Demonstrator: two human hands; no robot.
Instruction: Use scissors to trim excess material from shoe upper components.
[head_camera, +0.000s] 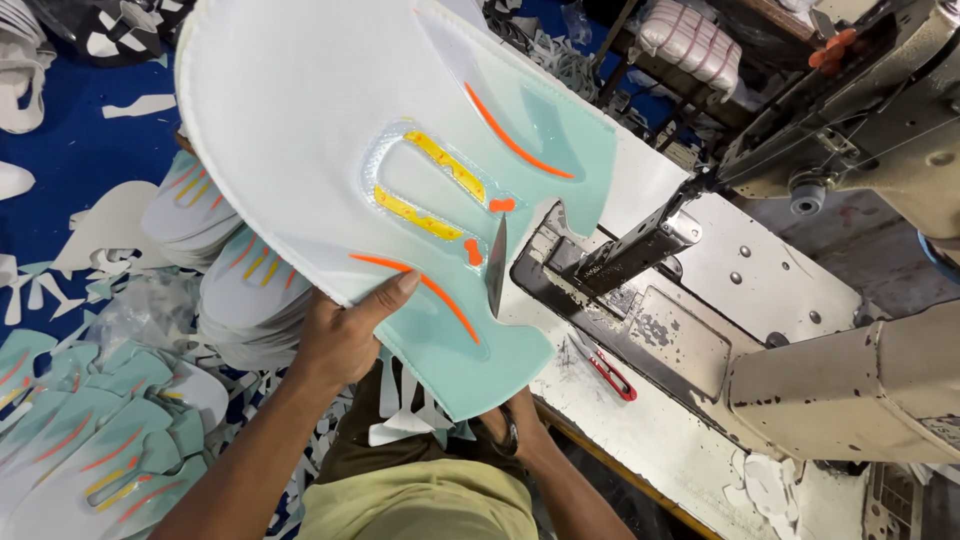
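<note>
left hand (345, 335) pinches shoe upper panel (380, 170); right hand (510, 425) (mostly hidden) grips scissors (496, 262); trim close, panel taut.

Your left hand (345, 340) holds a large flat shoe panel (340, 150) up before you, thumb lying on its near edge. Your right hand (510, 425) is below the panel's near right corner, mostly hidden behind it. A scissor blade (496, 265) stands upright in a notch at the panel's right edge. To the right of the panel lies the desk (650, 440), carrying a sewing machine (860, 140) whose arm reaches over a metal plate (650, 330). A small snipper (607, 368) lies on the desk just before that plate. To your left, under the panel, sit stacks of panels (235, 290). More panels (90, 450) lie at the near left, on the floor (70, 150).
</note>
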